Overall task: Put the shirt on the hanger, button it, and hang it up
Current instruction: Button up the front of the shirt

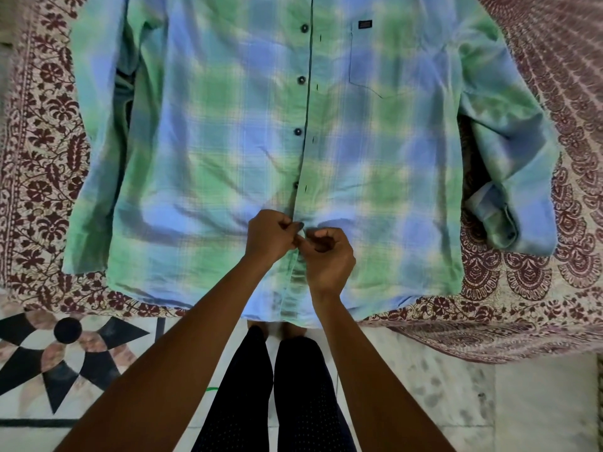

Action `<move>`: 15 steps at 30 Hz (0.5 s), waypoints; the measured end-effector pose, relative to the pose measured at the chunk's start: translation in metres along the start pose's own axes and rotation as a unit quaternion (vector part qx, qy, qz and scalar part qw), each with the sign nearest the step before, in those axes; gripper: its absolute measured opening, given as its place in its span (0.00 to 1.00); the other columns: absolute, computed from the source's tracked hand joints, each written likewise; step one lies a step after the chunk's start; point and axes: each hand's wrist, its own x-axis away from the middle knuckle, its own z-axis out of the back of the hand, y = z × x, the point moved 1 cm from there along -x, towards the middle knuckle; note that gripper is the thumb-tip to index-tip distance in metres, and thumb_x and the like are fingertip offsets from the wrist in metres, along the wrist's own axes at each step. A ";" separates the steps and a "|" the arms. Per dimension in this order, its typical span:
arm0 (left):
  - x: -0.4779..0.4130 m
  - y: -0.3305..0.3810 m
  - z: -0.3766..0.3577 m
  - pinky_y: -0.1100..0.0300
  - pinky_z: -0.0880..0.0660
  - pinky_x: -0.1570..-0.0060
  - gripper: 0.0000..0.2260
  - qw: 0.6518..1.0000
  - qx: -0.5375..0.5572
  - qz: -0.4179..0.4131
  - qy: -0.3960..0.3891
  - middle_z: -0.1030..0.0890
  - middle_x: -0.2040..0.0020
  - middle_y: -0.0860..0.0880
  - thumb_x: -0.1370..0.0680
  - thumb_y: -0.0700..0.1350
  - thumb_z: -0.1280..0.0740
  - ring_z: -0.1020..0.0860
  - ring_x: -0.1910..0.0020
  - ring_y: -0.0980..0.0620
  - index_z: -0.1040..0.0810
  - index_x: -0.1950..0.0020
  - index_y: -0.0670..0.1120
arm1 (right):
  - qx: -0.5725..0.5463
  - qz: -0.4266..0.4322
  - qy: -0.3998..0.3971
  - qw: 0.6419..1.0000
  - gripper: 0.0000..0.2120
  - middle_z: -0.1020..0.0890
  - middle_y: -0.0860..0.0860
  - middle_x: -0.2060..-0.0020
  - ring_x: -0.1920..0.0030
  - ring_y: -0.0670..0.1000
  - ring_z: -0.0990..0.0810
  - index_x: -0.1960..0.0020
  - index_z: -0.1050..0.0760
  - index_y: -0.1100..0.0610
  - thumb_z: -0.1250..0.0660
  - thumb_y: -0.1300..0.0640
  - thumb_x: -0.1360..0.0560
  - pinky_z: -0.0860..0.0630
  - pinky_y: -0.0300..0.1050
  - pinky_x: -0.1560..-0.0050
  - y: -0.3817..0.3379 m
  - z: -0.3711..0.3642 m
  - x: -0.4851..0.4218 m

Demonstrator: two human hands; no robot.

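A green and blue plaid shirt (228, 125) lies flat, front up, on a patterned bedspread, its hem hanging over the near edge. Several dark buttons (299, 80) run down the placket; they sit beside their buttonholes, unfastened as far as I can see. My left hand (268, 236) pinches the left placket edge at a low button. My right hand (326, 256) pinches the right placket edge right beside it, fingers curled. Both hands meet at the placket near the hem. No hanger shows in view; the collar is out of frame.
The maroon floral bedspread (42, 177) covers the bed under the shirt. The shirt's right sleeve (509, 190) is folded back with its cuff rolled. Below the bed edge are my legs in dark trousers (277, 386) and a marble floor with a black star inlay (65, 347).
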 end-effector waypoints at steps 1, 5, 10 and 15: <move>0.000 -0.001 0.000 0.46 0.19 0.56 0.12 1.000 0.005 -0.001 -0.004 0.20 0.69 0.38 0.26 0.41 0.30 0.18 0.63 0.42 0.21 0.66 0.35 | 0.009 -0.004 -0.010 1.000 0.10 0.17 0.52 0.63 0.68 0.36 0.21 0.59 0.24 0.59 0.24 0.65 0.36 0.26 0.26 0.63 0.001 0.000 -0.001; 0.002 -0.003 0.001 0.47 0.20 0.51 0.13 0.997 0.058 0.020 -0.035 0.23 0.70 0.45 0.24 0.40 0.34 0.20 0.69 0.52 0.26 0.69 0.43 | -0.059 -0.051 -0.050 0.996 0.13 0.17 0.50 0.66 0.66 0.41 0.19 0.62 0.25 0.54 0.24 0.67 0.36 0.22 0.35 0.61 0.002 0.007 -0.005; 0.007 -0.004 0.002 0.51 0.22 0.51 0.10 0.994 0.087 0.036 -0.053 0.23 0.68 0.47 0.24 0.38 0.34 0.22 0.72 0.59 0.26 0.66 0.44 | -0.108 -0.083 -0.049 0.990 0.12 0.17 0.47 0.68 0.66 0.41 0.18 0.62 0.26 0.56 0.26 0.71 0.35 0.24 0.32 0.64 0.001 0.008 -0.006; 0.008 -0.001 0.005 0.54 0.21 0.54 0.06 0.994 0.094 0.036 -0.046 0.21 0.69 0.48 0.27 0.34 0.30 0.21 0.69 0.54 0.22 0.63 0.42 | 0.034 -0.008 -0.049 0.998 0.12 0.20 0.44 0.68 0.68 0.34 0.22 0.63 0.27 0.54 0.24 0.64 0.34 0.29 0.25 0.65 -0.004 0.008 -0.010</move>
